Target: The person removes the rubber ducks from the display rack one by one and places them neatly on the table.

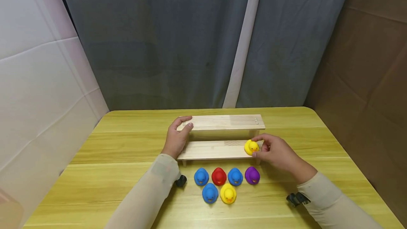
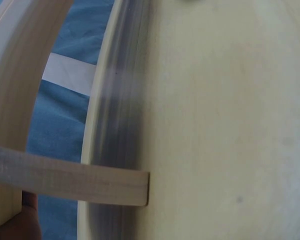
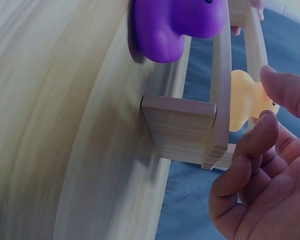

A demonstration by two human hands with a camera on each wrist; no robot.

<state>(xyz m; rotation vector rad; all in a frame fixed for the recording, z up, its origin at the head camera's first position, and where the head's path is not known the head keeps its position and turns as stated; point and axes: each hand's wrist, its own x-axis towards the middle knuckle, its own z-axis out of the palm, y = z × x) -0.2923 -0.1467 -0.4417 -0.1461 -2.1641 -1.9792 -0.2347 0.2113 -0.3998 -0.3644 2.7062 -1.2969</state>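
Note:
A two-step wooden rack has a higher back board [image 1: 224,122] and a lower front board [image 1: 214,150]. My left hand [image 1: 178,137] grips the left end of the back board, thumb on top. At the right end of the front board sits a yellow rubber duck [image 1: 251,147]; my right hand [image 1: 276,151] pinches it between thumb and finger. The right wrist view shows this duck [image 3: 242,100] upright on the board, with the thumb at its head. In the left wrist view, only a bit of the left hand [image 2: 22,225] shows beside the rack.
Before the rack stand several rubber ducks in two rows: blue [image 1: 201,176], red [image 1: 219,176], blue [image 1: 235,176] and purple [image 1: 252,175], then blue [image 1: 210,193] and yellow [image 1: 228,193] nearer me. Grey curtain [image 1: 159,45] hangs behind the table [image 1: 127,172].

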